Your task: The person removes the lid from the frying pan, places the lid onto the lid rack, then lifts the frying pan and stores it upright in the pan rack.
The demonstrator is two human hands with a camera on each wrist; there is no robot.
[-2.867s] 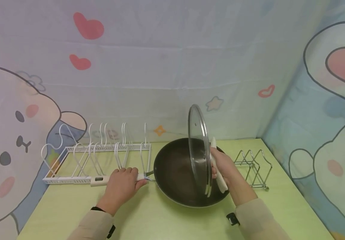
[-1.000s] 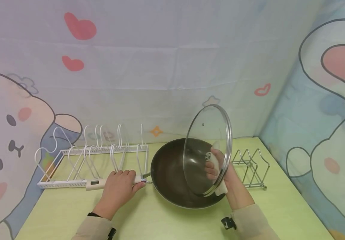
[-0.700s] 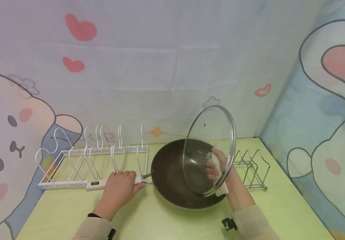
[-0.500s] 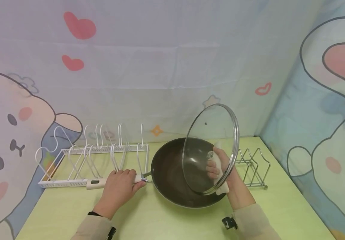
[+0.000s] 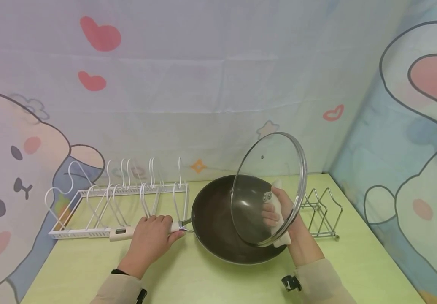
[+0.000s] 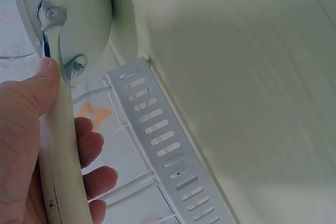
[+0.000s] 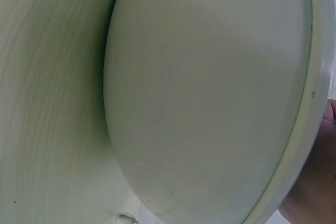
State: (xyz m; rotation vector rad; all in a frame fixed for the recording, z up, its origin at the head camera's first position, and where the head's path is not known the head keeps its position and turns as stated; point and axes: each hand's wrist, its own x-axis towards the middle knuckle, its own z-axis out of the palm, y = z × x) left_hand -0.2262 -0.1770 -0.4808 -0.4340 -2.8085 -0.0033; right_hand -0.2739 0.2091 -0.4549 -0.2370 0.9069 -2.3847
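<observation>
A dark-lined frying pan (image 5: pixel 218 223) stands on the table, its cream handle pointing left. My left hand (image 5: pixel 153 238) grips that handle (image 6: pixel 63 166) near the pan; the left wrist view has the thumb along its top and fingers curled round it. Tilted nearly upright over the pan's right half is a clear glass lid (image 5: pixel 256 185) with a metal rim. My right hand (image 5: pixel 284 211) holds the lid's cream knob-handle (image 5: pixel 276 211), and the fingers show through the glass. In the right wrist view the pan's pale outside wall (image 7: pixel 210 87) hides most of the right hand.
A white wire rack (image 5: pixel 89 232) with several upright loops lies left of the pan, just behind the pan handle. To the right stands a small chrome rack (image 5: pixel 325 234). Light green tabletop (image 5: pixel 211 283) runs up to a cartoon-printed cloth backdrop (image 5: pixel 188 84).
Over the last three seconds the lid has turned from edge-on to showing its glass face toward the camera, and has shifted slightly right. The left hand keeps its grip on the pan handle.
</observation>
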